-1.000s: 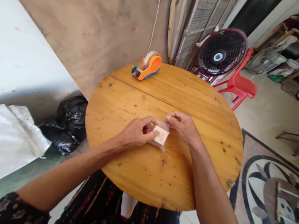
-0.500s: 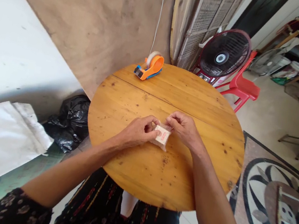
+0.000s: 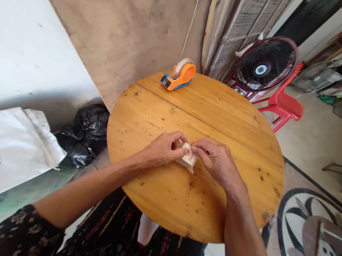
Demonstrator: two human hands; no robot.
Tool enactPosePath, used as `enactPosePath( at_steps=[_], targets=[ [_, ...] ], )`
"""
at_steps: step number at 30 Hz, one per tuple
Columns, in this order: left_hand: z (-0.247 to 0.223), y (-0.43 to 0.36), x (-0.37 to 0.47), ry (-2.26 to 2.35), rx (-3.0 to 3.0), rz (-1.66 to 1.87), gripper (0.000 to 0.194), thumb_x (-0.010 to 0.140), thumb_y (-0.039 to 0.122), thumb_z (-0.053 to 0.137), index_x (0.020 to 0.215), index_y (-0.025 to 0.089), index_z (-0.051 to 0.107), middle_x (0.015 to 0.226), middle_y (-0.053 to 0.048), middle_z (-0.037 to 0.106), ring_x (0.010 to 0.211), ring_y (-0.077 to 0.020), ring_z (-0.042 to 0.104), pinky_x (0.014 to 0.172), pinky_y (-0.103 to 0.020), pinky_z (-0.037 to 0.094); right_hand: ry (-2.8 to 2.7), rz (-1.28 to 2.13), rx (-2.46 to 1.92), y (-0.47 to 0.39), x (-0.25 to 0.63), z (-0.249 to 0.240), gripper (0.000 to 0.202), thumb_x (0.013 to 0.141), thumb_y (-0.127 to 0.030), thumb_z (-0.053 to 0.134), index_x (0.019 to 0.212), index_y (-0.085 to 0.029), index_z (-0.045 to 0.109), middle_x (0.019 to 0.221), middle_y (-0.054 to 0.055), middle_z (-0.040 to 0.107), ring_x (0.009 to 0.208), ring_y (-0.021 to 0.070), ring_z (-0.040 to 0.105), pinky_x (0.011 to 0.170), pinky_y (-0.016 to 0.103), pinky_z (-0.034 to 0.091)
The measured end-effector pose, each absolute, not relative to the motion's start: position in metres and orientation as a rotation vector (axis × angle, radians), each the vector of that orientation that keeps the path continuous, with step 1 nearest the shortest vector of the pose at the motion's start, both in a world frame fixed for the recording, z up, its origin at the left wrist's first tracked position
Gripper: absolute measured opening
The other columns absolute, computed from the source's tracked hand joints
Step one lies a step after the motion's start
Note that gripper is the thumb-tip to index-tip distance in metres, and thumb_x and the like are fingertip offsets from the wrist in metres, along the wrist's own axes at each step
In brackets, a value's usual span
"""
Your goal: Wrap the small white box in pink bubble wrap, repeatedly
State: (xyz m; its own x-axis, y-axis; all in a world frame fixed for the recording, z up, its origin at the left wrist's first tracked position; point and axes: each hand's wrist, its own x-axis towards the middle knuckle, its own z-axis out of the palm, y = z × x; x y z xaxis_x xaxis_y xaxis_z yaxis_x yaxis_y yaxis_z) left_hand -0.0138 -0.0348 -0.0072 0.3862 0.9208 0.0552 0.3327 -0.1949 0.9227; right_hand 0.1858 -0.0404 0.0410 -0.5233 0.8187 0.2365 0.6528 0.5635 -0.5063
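On the round wooden table [image 3: 160,188] lies a small pale block with reddish print in a clear wrapper [image 3: 189,159]; it looks like a wrapped bar of soap, though I cannot be sure. My left hand [image 3: 167,147] grips its left side between thumb and fingers. Pinched at the upper right edge of the wrapper is my right hand [image 3: 217,158], thumb against fingertips. Both sets of fingertips almost meet above the packet and cover its upper part. An orange and blue tape dispenser [image 3: 183,76] with a roll of tape stands at the table's far edge.
Behind the table on the right are a dark red fan [image 3: 266,65] and a red plastic chair [image 3: 286,104]. Black plastic bags [image 3: 89,131] and a white printed sack [image 3: 5,147] lie to the left. A wooden panel [image 3: 111,16] borders the far side.
My right hand has come down and left onto the packet, its thumb now pressing near the left one. The left hand keeps its hold. The whole view has shifted slightly.
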Motion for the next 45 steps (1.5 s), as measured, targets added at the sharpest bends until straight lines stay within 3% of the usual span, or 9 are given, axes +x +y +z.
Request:
enactPosePath(
  at_steps=[7,10,14,17,23,25,29,35,45],
  targets=[
    [-0.006,-0.035,-0.014,1.081,1.751,0.813,0.024,0.088,0.035,0.056,0.103,0.017,0.061,0.068,0.003,0.057,0.062,-0.01,0.052,0.055,-0.02,0.036,-2.595,0.182,-1.246,-0.06,0.18,0.048,0.022,0.092,-0.014,0.051,0.085,-0.021,0.071,0.101,0.006,0.071,0.08,0.0154,0.063,0.064,0.026,0.04],
    [-0.004,-0.036,-0.014,1.072,1.761,0.812,0.028,0.088,0.032,0.054,0.111,0.016,0.06,0.07,0.003,0.059,0.063,-0.0103,0.053,0.057,-0.021,0.037,-2.585,0.152,-1.234,-0.062,0.179,0.049,0.023,0.091,-0.012,0.051,0.087,-0.022,0.072,0.104,0.007,0.07,0.086,0.0174,0.063,0.068,0.027,0.043],
    [-0.005,-0.037,-0.015,1.065,1.806,0.837,0.038,0.088,0.027,0.052,0.124,0.018,0.058,0.07,0.004,0.058,0.061,-0.0096,0.051,0.058,-0.021,0.037,-2.536,0.185,-1.112,-0.059,0.183,0.046,0.022,0.091,-0.016,0.053,0.092,-0.022,0.074,0.117,0.01,0.066,0.105,0.0235,0.06,0.086,0.036,0.047],
    [-0.004,-0.037,-0.016,1.055,1.851,0.821,0.034,0.09,0.026,0.049,0.12,0.018,0.063,0.068,0.004,0.059,0.06,-0.0095,0.05,0.058,-0.021,0.036,-2.502,0.326,-1.029,-0.056,0.189,0.048,0.018,0.091,-0.023,0.058,0.087,-0.024,0.075,0.12,0.009,0.064,0.111,0.0255,0.058,0.096,0.044,0.045],
    [-0.004,-0.038,-0.017,1.055,1.876,0.856,0.031,0.09,0.027,0.051,0.114,0.018,0.069,0.094,-0.003,0.073,0.077,-0.0133,0.062,0.068,-0.023,0.046,-1.925,0.554,-1.179,-0.042,0.218,0.054,0.015,0.088,-0.035,0.063,0.083,-0.023,0.071,0.104,0.007,0.066,0.102,0.0238,0.063,0.095,0.044,0.048],
    [-0.006,-0.038,-0.016,1.048,1.875,0.889,0.032,0.09,0.028,0.053,0.114,0.017,0.07,0.105,-0.005,0.074,0.083,-0.015,0.065,0.073,-0.025,0.049,-1.994,0.653,-1.24,-0.037,0.225,0.05,0.018,0.085,-0.039,0.067,0.091,-0.023,0.07,0.107,0.008,0.067,0.104,0.0244,0.063,0.094,0.043,0.049],
    [-0.008,-0.039,-0.015,1.048,1.882,0.934,0.032,0.089,0.026,0.054,0.114,0.016,0.07,0.108,-0.007,0.074,0.085,-0.0157,0.066,0.076,-0.026,0.051,-2.294,0.857,-1.315,-0.036,0.222,0.043,0.049,0.079,-0.05,0.072,0.119,-0.023,0.063,0.123,0.009,0.064,0.104,0.0244,0.066,0.091,0.042,0.052],
    [-0.006,-0.039,-0.015,1.067,1.91,0.937,0.033,0.088,0.025,0.053,0.114,0.014,0.07,0.106,-0.009,0.074,0.087,-0.0175,0.067,0.078,-0.028,0.053,-2.445,0.641,-1.388,-0.049,0.205,0.038,0.083,0.074,-0.057,0.074,0.143,-0.022,0.042,0.142,0.016,0.052,0.123,0.0325,0.058,0.101,0.049,0.047],
    [-0.004,-0.039,-0.014,1.125,1.937,0.885,0.03,0.087,0.023,0.053,0.111,0.015,0.068,0.092,-0.005,0.073,0.074,-0.0136,0.061,0.068,-0.025,0.048,-2.427,0.396,-1.433,-0.056,0.188,0.029,0.066,0.082,-0.037,0.069,0.141,-0.019,0.044,0.13,0.017,0.062,0.12,0.0333,0.059,0.099,0.05,0.045]
  ],
)
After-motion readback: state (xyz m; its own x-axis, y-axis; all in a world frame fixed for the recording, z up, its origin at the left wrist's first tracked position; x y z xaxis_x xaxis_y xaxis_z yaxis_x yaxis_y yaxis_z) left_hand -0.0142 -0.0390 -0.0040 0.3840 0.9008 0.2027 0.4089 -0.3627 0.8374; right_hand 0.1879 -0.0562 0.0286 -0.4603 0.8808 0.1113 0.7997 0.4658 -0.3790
